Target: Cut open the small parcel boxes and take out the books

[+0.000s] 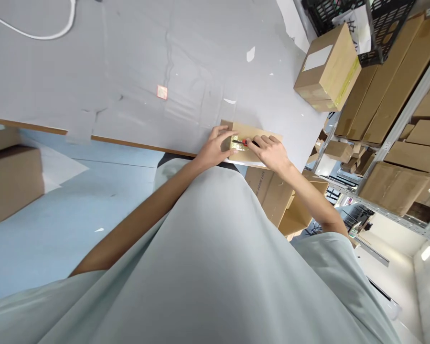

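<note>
A small cardboard box lies near the front edge of the grey table, with shiny yellowish tape on its upper face. Around its left end my left hand grips the box, thumb and fingers on either side of the tape. My right hand is closed on a red and black utility knife. The knife's tip points left and meets the taped part; its blade is too small to make out. Part of the box is hidden beneath my right hand.
On the grey table lie a small red-edged label, paper scraps and a white cable. A larger taped carton stands at the right, beside black crates. Shelves with cartons line the right; an open carton sits below.
</note>
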Motion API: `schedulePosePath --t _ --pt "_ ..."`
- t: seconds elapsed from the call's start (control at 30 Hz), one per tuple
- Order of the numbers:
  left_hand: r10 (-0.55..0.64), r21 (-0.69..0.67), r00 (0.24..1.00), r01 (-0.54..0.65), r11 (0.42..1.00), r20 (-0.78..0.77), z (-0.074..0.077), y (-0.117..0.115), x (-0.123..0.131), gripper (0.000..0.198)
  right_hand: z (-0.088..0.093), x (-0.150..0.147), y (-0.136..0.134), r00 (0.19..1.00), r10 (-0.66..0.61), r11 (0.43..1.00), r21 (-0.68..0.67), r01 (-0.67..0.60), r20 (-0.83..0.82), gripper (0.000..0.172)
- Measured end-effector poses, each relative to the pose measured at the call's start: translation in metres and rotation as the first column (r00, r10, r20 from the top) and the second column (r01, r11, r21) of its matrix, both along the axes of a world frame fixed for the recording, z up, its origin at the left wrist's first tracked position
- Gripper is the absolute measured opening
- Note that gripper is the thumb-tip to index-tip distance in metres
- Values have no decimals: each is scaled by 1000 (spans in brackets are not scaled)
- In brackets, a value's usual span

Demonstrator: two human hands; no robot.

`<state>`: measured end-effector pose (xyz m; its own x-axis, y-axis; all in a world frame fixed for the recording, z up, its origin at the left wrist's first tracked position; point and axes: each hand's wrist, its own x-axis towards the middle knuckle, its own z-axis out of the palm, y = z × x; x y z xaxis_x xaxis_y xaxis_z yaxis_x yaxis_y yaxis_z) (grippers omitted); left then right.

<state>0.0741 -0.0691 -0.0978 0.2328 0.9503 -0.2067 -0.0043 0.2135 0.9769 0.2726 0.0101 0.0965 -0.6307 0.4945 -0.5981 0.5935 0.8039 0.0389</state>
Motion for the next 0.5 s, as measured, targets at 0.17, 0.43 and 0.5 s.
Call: schedulePosePath --t 0.17,0.43,0.5 --pt "-10 21 1000 10 1000 -24 -2 2 0 69 0 -1 -7 999 38 998 42 -38 -2 40" --pt "-14 33 998 16 999 -67 -7 3 3 77 -8 -2 -15 998 33 998 61 -29 -62 43" --pt "-14 29 996 17 999 -88 -6 3 2 79 -11 -1 -16 995 25 998 60 -20 -96 41"
